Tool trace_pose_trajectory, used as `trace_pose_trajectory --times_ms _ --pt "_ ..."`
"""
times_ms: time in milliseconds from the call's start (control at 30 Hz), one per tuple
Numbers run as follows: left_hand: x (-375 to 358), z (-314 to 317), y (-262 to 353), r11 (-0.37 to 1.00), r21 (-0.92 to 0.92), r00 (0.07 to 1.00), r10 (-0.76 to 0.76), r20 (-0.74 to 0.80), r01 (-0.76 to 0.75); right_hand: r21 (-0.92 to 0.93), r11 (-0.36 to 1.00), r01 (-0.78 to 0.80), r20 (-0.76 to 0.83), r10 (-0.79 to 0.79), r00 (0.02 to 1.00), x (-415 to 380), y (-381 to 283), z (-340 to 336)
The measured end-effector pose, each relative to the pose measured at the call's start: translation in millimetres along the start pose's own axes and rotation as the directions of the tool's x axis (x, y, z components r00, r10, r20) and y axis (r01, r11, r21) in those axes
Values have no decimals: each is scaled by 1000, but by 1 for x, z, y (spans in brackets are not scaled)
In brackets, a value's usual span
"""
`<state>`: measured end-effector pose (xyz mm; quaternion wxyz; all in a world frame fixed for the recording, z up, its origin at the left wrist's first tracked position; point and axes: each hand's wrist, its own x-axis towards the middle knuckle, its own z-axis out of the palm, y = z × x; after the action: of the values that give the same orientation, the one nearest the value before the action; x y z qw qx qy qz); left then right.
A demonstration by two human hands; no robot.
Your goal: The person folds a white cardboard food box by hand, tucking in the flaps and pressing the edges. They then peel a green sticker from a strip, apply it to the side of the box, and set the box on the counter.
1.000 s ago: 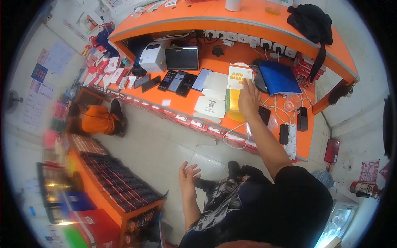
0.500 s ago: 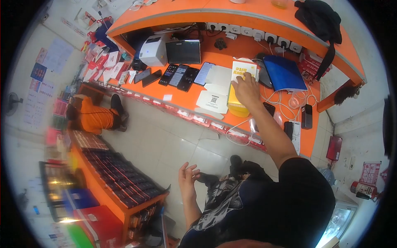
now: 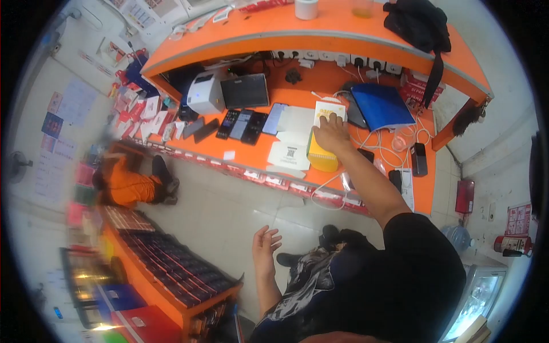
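Observation:
On the orange counter lies a yellow and white packet [image 3: 323, 158] with yellow print on its white part and ridged edges. My right hand [image 3: 331, 132] rests on its upper part, fingers bent down against it. Just left of the packet is an opened white paper folder [image 3: 289, 154] with a QR code. My left hand [image 3: 265, 244] hangs in the air over the floor in front of my body, its fingers loosely bent and apart, holding nothing.
Several phones [image 3: 241, 124], a small dark screen [image 3: 245, 90] and a white printer [image 3: 206, 93] stand to the left. A blue folder [image 3: 382, 107] and white cables [image 3: 394, 151] lie right. A person in orange [image 3: 128, 183] is near a display case [image 3: 166, 257].
My right hand's fingers have bent more over the packet, which has stayed about in place. The view has shifted slightly. My left hand still hangs in the air.

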<state>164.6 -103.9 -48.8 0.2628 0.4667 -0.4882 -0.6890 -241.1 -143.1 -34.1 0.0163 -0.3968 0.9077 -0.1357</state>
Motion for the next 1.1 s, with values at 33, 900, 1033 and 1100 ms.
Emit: trace_pose_trajectory --times_ms 33,900,1033,1100 --pt "3 3 4 1000 -5 1000 16 4 -16 10 1000 -7 44 6 999 8 0 -9" --pt "90 113 72 611 521 798 381 467 -596 32 997 -74 400 55 915 108 37 -11" --pt "183 196 63 266 600 640 505 579 -754 70 992 -106 407 69 911 105 51 15" --pt "228 230 39 267 655 686 484 543 -707 92 982 -162 437 106 893 112 61 33"
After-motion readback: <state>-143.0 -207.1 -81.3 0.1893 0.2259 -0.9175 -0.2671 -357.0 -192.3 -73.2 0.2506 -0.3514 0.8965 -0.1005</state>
